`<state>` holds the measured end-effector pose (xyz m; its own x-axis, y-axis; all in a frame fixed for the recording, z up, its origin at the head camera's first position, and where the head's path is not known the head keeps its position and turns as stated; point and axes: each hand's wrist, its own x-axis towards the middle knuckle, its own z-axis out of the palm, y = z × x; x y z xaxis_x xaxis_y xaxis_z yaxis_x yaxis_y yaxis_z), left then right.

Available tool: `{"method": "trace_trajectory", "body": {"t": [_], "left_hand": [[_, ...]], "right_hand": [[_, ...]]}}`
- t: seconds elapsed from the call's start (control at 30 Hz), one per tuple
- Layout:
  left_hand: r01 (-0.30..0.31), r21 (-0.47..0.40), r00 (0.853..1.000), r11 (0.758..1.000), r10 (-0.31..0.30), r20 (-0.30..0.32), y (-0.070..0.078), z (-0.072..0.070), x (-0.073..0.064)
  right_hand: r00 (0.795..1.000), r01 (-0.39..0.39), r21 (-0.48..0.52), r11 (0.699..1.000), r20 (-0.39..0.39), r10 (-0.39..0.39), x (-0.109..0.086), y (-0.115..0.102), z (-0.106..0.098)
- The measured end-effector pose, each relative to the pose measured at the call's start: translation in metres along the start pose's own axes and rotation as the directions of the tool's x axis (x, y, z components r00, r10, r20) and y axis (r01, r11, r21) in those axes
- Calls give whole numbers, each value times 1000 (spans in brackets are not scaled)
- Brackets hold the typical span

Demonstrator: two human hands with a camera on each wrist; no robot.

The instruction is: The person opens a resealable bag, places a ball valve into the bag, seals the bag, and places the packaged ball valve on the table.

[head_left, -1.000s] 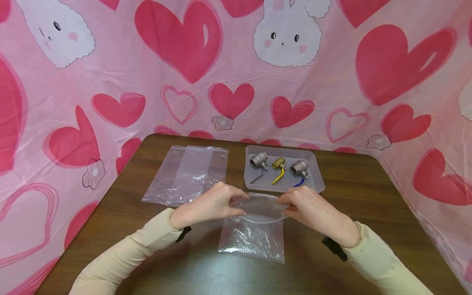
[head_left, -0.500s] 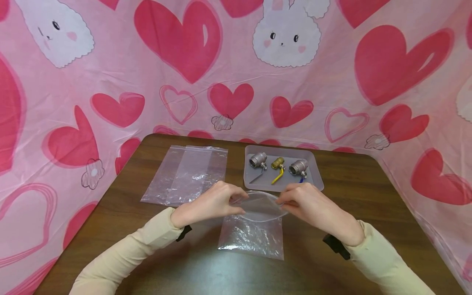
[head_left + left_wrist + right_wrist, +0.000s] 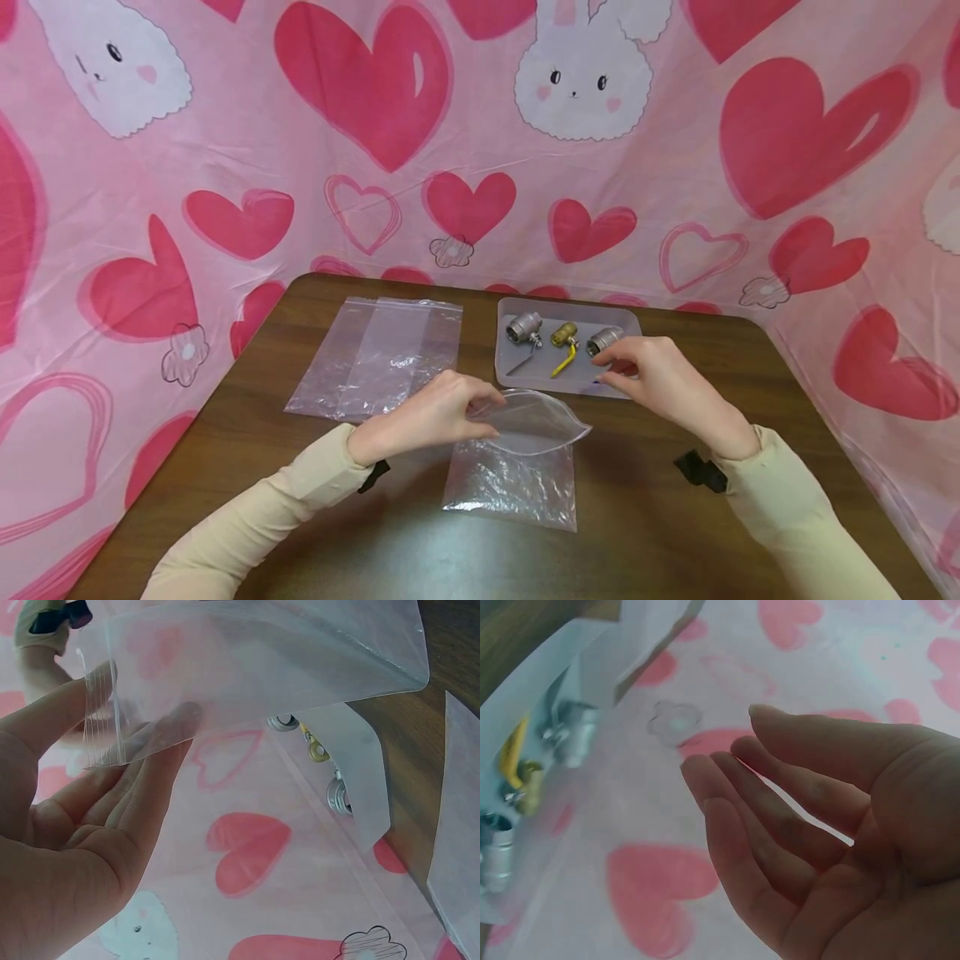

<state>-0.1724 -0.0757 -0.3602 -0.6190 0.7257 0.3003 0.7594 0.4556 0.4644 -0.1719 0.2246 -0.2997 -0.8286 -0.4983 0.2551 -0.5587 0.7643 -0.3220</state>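
Note:
My left hand [image 3: 446, 412] holds a clear zip-lock bag [image 3: 517, 483] by the left side of its mouth, which gapes toward the right. In the left wrist view, the bag's ribbed zip strip [image 3: 103, 712] lies between the thumb and the fingers. My right hand [image 3: 663, 383] holds nothing, its fingers loosely bent, over the right front corner of a translucent tray [image 3: 540, 382]. Inside the tray lie a grey-handled ball valve [image 3: 523, 327], a small brass ball valve [image 3: 564, 335] with a yellow lever, and another steel ball valve [image 3: 602, 341], partly hidden behind the right hand.
Flat clear zip-lock bags [image 3: 382, 358] overlap one another at the back left of the brown wooden table [image 3: 360, 517]. A pink heart-patterned cloth [image 3: 480, 125] hangs behind the table and along its sides.
The right hand has let go of the bag's right edge and moved back and right to the tray. The bag's mouth stays spread, and the left hand has hardly moved.

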Motion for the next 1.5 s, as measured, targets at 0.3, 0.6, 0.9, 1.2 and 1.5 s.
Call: {"method": "trace_trajectory", "body": {"t": [0.3,0.6,0.9,1.2,1.5], "left_hand": [[-9,9,1000,1000,9,-15,-2,1,0],[-5,-13,1000,1000,4,-10,-3,-1,1],[1,-43,1000,999,-1,1,0,-5,2],[-2,-30,1000,1000,2,3,0,-9,6],[30,-54,999,998,-28,36,-1,-7,8]], "right_hand": [[983,-180,3,984,39,180,9,45,9],[965,-251,-17,968,74,252,16,82,21],[917,-375,3,927,151,370,28,105,28],[873,-464,8,886,173,456,40,123,41],[827,-534,-27,845,191,529,47,138,55]]}}
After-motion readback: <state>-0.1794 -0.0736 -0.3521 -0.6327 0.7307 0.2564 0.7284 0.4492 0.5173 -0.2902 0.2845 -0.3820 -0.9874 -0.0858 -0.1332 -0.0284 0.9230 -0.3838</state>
